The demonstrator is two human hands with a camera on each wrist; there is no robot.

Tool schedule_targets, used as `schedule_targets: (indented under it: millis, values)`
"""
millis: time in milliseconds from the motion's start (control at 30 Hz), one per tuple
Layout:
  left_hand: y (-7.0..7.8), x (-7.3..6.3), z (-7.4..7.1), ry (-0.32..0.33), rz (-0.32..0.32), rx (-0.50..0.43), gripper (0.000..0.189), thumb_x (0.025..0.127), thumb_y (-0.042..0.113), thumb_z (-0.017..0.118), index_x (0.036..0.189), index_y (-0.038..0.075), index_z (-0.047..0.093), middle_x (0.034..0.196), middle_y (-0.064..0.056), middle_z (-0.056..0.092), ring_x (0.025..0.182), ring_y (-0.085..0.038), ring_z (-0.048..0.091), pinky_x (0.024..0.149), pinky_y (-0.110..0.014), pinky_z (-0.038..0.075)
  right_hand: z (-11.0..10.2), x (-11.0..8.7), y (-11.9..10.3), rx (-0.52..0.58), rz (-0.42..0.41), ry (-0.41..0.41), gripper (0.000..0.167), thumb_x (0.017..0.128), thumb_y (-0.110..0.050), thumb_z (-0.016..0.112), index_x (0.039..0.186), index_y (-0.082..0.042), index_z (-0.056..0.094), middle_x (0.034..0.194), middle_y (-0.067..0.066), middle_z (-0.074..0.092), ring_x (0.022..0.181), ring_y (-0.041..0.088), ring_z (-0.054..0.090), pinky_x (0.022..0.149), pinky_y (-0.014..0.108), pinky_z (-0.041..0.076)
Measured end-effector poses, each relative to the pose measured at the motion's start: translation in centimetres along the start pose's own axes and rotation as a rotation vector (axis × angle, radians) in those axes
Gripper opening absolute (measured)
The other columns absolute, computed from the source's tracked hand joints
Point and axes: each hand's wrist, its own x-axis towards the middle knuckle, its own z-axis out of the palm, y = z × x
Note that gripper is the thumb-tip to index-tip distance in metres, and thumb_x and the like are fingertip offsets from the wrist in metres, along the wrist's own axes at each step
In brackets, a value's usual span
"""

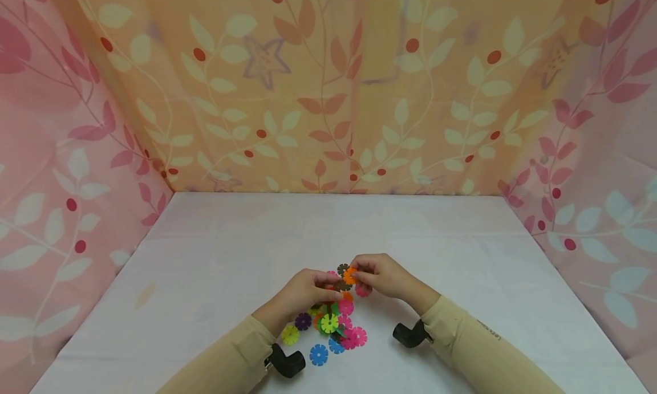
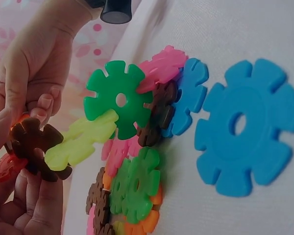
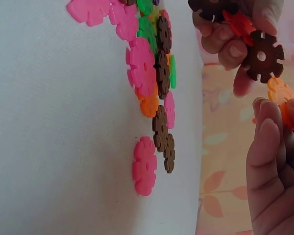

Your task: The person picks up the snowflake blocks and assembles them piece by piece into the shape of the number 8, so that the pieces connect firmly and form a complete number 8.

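My left hand [image 1: 312,288] holds a short chain of slotted, flower-shaped plastic discs over the pile. A brown disc [image 3: 263,56] and a red disc [image 3: 240,27] in it are slotted together, with another brown disc [image 2: 36,142] beside the left fingers. Between thumb and fingers, my right hand [image 1: 382,275] pinches an orange disc [image 3: 280,92], its edge right at the brown disc's rim. In the left wrist view, a yellow disc [image 2: 81,139] overlaps the held brown one and a green disc [image 2: 100,100]. The right fingers partly hide the orange disc.
Below the hands, loose discs lie heaped on the white tabletop [image 1: 226,240]: pink [image 3: 145,166], brown [image 3: 160,128], green and orange. Blue discs [image 1: 319,354] lie at the near side. Black wrist cameras [image 1: 409,334] hang under both sleeves. Patterned curtains [image 1: 318,86] enclose the table.
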Motion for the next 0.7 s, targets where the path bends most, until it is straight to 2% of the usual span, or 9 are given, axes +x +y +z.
schedule_targets:
  millis: [133,333,500,700]
  values:
    - [0.0,-0.1,0.0,0.000,0.001,0.001,0.033,0.079,0.022,0.072,0.110,0.010,0.067,0.092,-0.002,0.066,0.079,-0.017,0.061,0.074,-0.030,0.052,0.1,0.2,0.8,-0.004,0.002,-0.002,0.008,0.090,-0.002,0.053,0.091,0.000,0.061,0.073,0.025,0.060,0.063,0.040,0.056,0.061,0.046,0.051]
    - [0.0,-0.2,0.0,0.014,-0.008,0.011,0.033,0.078,0.022,0.072,0.109,0.012,0.068,0.094,-0.002,0.066,0.081,-0.016,0.061,0.075,-0.030,0.052,0.3,0.9,3.6,-0.012,0.011,0.008,0.007,0.091,-0.012,0.056,0.092,-0.009,0.063,0.074,0.017,0.062,0.060,0.025,0.056,0.058,0.035,0.052]
    - [0.1,-0.4,0.1,0.007,-0.008,0.007,0.034,0.078,0.022,0.073,0.110,0.012,0.068,0.094,-0.002,0.065,0.080,-0.017,0.060,0.075,-0.032,0.052,0.3,0.9,4.1,-0.018,-0.012,-0.007,0.008,0.091,-0.017,0.057,0.091,-0.014,0.063,0.072,0.014,0.061,0.059,0.020,0.055,0.057,0.030,0.051]
    - [0.3,-0.6,0.1,0.008,0.003,0.020,0.035,0.078,0.022,0.073,0.110,0.011,0.067,0.093,-0.002,0.065,0.080,-0.018,0.059,0.075,-0.032,0.052,0.3,0.8,3.9,-0.019,-0.016,-0.019,0.008,0.091,-0.017,0.056,0.090,-0.017,0.064,0.071,0.014,0.061,0.060,0.021,0.055,0.058,0.030,0.052]
